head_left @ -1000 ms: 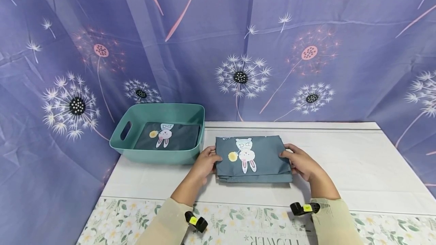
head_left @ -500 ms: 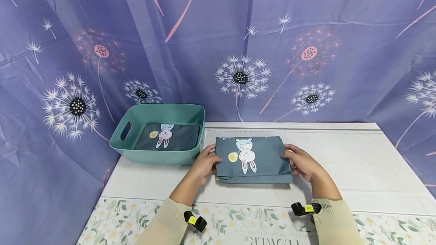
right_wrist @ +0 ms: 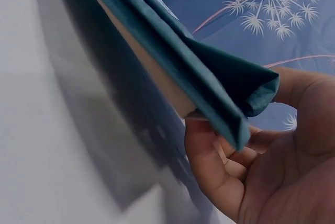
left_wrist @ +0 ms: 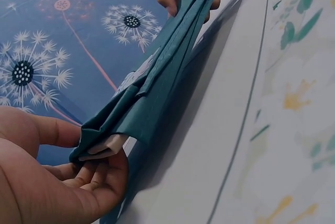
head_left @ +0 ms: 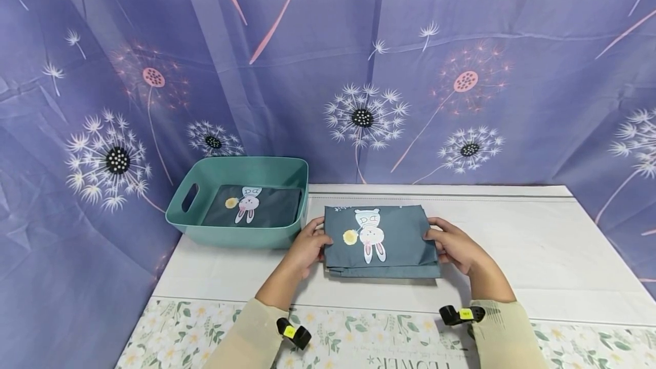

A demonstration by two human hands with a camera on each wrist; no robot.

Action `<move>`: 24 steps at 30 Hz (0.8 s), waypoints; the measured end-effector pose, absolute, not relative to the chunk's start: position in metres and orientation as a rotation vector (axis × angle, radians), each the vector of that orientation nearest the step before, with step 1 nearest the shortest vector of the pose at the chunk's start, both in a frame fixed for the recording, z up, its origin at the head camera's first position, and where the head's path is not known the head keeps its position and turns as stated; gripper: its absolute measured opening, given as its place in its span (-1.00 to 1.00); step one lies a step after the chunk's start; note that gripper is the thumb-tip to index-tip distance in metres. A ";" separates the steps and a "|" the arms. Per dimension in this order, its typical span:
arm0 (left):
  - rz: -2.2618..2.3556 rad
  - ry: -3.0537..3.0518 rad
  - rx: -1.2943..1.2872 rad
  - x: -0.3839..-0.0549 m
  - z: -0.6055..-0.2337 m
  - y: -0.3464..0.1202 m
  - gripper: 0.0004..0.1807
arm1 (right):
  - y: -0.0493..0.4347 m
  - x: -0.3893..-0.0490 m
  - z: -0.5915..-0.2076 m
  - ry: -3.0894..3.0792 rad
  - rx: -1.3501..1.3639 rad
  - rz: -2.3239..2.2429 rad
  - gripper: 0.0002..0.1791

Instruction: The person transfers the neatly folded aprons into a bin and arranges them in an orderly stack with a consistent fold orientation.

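A folded dark teal cloth [head_left: 400, 238] with a printed white rabbit and a yellow ball lies level between both hands, in layers. Its pale beige underside [left_wrist: 107, 146] shows in the left wrist view. The left hand [head_left: 308, 246] grips its left end, thumb above and curled fingers beneath. At the opposite end, the right hand [head_left: 453, 245] pinches the cloth the same way. A shadow and gap under the cloth in both wrist views show it held just off the white table surface [head_left: 538, 249].
Left of the cloth stands a green plastic basket [head_left: 236, 236], close to the left hand. Inside lies a similar folded teal cloth [head_left: 277, 206] with a rabbit print. A purple dandelion curtain [head_left: 307, 101] hangs behind; a floral cloth [head_left: 369, 335] covers the table's near part.
Hardly anything differs. Both hands keep the same grip, and the cloth sits a very slight bit lower in the head view.
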State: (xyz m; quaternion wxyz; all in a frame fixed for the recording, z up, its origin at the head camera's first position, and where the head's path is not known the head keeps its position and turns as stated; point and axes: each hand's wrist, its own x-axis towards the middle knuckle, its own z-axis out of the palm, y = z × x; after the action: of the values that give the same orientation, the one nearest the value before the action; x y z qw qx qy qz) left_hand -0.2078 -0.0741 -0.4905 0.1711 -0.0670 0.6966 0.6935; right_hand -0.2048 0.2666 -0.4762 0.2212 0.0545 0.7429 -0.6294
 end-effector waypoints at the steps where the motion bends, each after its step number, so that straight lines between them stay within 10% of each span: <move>1: 1.968 1.978 -0.195 -0.208 -0.490 -0.074 -0.25 | 0.267 -0.205 -0.476 2.050 0.155 -1.740 -0.28; 24: 1.965 2.001 -0.174 -0.207 -0.487 -0.076 -0.28 | 0.270 -0.205 -0.479 2.026 0.079 -1.759 -0.68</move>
State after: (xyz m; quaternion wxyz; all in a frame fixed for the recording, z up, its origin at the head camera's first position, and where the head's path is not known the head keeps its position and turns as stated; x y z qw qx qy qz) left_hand -0.2068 -0.0760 -0.4873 0.1649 -0.0610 0.7023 0.6898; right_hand -0.2051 0.2705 -0.4786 0.2265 0.0288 0.7352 -0.6382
